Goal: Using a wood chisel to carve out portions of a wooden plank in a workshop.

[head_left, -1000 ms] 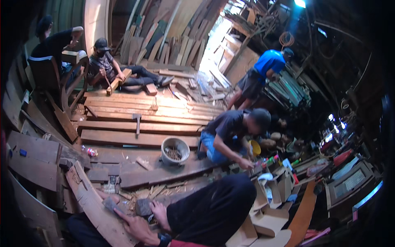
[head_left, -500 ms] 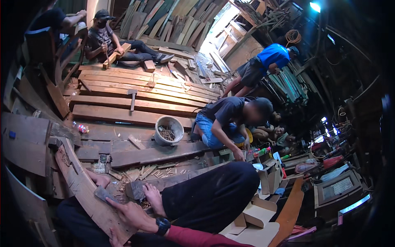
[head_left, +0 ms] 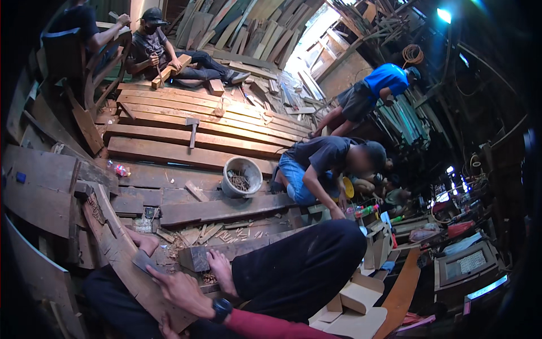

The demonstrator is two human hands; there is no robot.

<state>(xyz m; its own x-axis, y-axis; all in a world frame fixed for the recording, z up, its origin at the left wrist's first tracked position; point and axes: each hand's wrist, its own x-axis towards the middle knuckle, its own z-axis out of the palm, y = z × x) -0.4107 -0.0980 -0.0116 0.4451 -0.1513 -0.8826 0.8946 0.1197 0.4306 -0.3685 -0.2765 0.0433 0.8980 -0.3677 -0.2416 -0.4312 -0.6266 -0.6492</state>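
Two hands [head_left: 183, 295] [head_left: 167, 327] — right clasping one grey block [head_left: 144, 261], left at one board [head_left: 140, 285], grip unclear — one bucket [head_left: 244, 164]

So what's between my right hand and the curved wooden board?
In the head view, a flat grey piece lies between your right hand and the wooden board, under your fingers.

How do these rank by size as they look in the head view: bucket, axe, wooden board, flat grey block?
1. Wooden board
2. Bucket
3. Flat grey block and axe: too alike to rank, with the block nearer the camera.
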